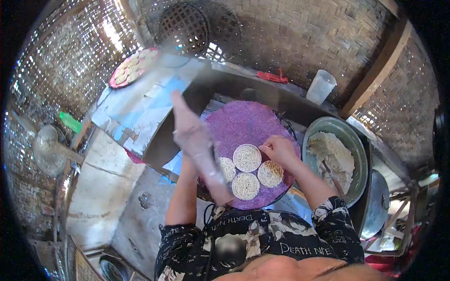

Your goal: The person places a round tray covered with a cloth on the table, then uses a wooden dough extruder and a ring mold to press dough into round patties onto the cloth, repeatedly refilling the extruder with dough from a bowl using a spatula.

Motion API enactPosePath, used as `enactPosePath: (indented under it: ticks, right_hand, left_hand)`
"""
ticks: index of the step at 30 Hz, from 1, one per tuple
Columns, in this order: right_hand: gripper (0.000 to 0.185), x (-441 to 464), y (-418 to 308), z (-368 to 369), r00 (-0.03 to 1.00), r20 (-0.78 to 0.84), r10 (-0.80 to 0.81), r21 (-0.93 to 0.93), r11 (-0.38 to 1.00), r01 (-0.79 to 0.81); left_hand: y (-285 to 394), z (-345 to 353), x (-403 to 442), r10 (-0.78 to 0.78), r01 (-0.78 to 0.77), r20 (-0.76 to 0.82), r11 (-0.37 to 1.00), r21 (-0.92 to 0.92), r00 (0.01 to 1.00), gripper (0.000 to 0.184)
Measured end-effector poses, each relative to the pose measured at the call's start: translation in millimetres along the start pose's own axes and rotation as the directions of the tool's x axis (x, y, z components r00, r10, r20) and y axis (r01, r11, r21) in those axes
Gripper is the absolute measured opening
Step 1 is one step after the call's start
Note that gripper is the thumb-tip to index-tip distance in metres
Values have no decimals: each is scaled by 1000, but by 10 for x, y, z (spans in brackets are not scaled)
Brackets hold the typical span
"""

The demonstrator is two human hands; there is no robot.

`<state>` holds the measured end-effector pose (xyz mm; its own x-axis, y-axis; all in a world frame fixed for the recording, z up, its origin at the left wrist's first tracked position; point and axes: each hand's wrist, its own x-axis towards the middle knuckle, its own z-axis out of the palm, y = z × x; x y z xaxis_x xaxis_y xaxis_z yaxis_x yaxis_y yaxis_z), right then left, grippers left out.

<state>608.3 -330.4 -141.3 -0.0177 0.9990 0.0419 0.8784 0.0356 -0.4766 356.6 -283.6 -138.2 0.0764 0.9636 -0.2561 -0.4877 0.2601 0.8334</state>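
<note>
A round purple mesh tray lies in front of me, bearing several flat discs of pale strands. One disc sits inside a white ring; others lie to its left, below it and to its lower right. My right hand pinches the ring's right edge with closed fingers. Over the tray's left side, my left hand is closed round a long pale object, smeared by motion, that slants down towards the discs. What this object is cannot be made out.
Right of the tray stands a green basin of pale dough with a stick in it. A plastic cup and a red item rest on the back ledge. Another tray of discs is at the upper left, on a worn board.
</note>
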Motion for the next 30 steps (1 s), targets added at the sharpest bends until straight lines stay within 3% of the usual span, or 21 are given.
enactPosePath:
  ticks: [1, 3, 6, 8, 11, 14, 16, 18, 20, 23, 26, 27, 29, 30]
  right_hand:
    - [24, 22, 45, 60, 1000, 7, 11, -32, 999, -11]
    - [25, 47, 84, 108, 1000, 25, 9, -75, 997, -7]
    - [24, 67, 104, 165, 998, 42, -47, -108, 993, 52]
    - [23, 80, 116, 208, 995, 12, -103, -126, 987, 104]
    - [23, 72, 36, 172, 991, 6, -137, -186, 973, 135]
    - [23, 39, -29, 0, 996, -32, -86, -86, 993, 83]
    - [24, 56, 24, -149, 997, -36, -63, -97, 994, 59]
    - [24, 35, 138, -310, 998, -63, -16, -106, 994, 9]
    - [23, -33, 300, -466, 992, -117, 53, -111, 992, -66]
    - [23, -122, 601, -505, 980, -159, 117, -248, 956, -154]
    - [23, -189, 742, -467, 970, -124, 207, -278, 932, -234]
    - [23, -209, 754, -461, 967, -100, 235, -270, 929, -254]
    - [23, -241, 723, -438, 969, -111, 222, -255, 936, -244]
    - [23, -257, 716, -430, 970, -116, 214, -247, 939, -237]
  left_hand:
    - [173, 16, -150, -12, 27, -153, 995, 95, 988, 34]
    - [286, -170, -260, -36, 61, -253, 994, 93, 967, 36]
    - [228, -589, -341, -48, 26, -161, 991, -134, 986, 37]
    - [198, -712, -387, 33, -73, -192, 975, -209, 981, 36]
    - [221, -737, -458, 113, -115, -83, 993, -16, 990, 39]
    - [67, -1023, -341, 219, -229, 69, 937, 263, 973, 51]
    - [151, -848, -440, 195, -192, 10, 957, 219, 981, 56]
    - [244, -538, -624, 37, -51, -186, 996, -72, 982, 56]
    - [219, -563, -637, 18, -40, -136, 986, -159, 991, 57]
    - [163, -830, -561, -33, 97, 187, 934, -345, 982, 59]
    - [117, -866, -473, -114, 162, 182, 946, -279, 977, 62]
    - [150, -932, -431, -190, 287, 298, 900, -327, 935, 62]
    - [90, -983, -380, -196, 380, 427, 833, -402, 882, 62]
    - [15, -982, -369, -138, 349, 439, 824, -447, 888, 62]
